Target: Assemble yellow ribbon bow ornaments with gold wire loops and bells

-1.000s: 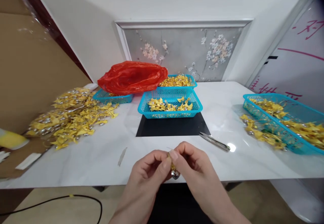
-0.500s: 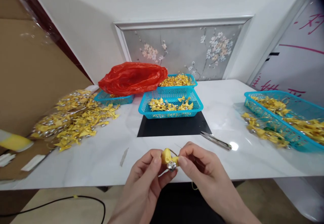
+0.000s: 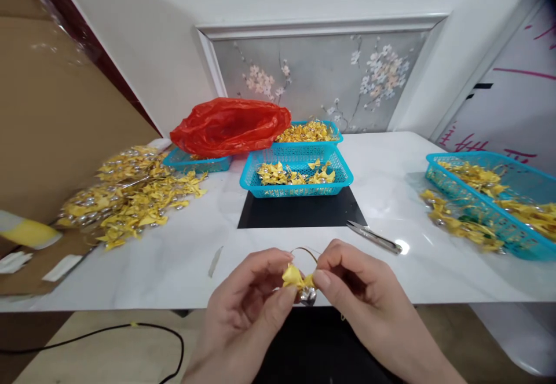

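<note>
A small yellow ribbon bow (image 3: 292,276) with a shiny silver bell (image 3: 308,296) beneath it is held between my two hands, just over the table's front edge. My left hand (image 3: 252,294) grips the bow's left side, its thumb against the ribbon and its index finger raised behind. At the right side, thumb and forefinger of my right hand (image 3: 369,297) pinch the other end of the bow. A thin golden cord (image 3: 309,250) arches above the bow between the hands. The fingertips hide part of the ribbon.
Thread snips (image 3: 374,237) lie beyond my right hand. A blue basket (image 3: 296,190) of bows stands on a black mat (image 3: 299,213). Another blue basket (image 3: 478,198) is at right, bows beside it. Piled bows (image 3: 143,204) lie left, near a red plastic bag (image 3: 230,126).
My left thumb has moved onto the front of the bow and the left index finger has lifted. The golden cord now arches higher. The view has shifted slightly.
</note>
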Available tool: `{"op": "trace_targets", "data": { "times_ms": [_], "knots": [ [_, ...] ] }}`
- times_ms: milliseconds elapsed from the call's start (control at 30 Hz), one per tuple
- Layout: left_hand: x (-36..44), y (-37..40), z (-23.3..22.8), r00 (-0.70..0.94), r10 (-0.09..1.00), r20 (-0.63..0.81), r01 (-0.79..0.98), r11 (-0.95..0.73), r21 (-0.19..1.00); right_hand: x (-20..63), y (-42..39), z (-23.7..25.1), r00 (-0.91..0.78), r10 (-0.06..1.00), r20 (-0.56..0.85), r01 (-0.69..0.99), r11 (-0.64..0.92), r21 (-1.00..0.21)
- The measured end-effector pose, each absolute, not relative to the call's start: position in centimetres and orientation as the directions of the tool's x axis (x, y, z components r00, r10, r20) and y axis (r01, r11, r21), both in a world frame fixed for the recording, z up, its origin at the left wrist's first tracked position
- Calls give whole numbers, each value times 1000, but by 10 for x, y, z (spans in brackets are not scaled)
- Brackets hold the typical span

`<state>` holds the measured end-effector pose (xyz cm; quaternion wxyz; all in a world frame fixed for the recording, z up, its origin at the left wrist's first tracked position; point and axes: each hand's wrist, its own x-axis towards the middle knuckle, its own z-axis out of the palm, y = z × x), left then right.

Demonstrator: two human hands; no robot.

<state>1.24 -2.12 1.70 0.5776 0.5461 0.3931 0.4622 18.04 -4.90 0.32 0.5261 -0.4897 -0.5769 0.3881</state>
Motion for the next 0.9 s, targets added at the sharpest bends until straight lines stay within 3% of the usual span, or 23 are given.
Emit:
{"op": "trace_targets", "data": {
  "times_ms": [167,300,500,600,700,900],
  "knots": [
    [9,-17,17,261,957,124,20,-134,991,179,-54,3,124,886,446,301,395,-868],
    [10,-19,20,194,956,220,105,-243,964,176,-61,-2,123,716,688,538,534,-652],
    [7,-26,19,198,917,346,162,-379,911,173,-64,-7,31,585,810,691,573,-441],
    [4,-27,17,228,878,420,110,-452,885,167,-66,-10,60,567,822,711,554,-433],
    [3,-27,14,253,848,465,77,-497,864,157,-69,-13,193,547,815,695,510,-507],
    [7,-30,14,252,861,442,43,-466,884,144,-70,-13,300,525,796,656,493,-572]
  ]
}}
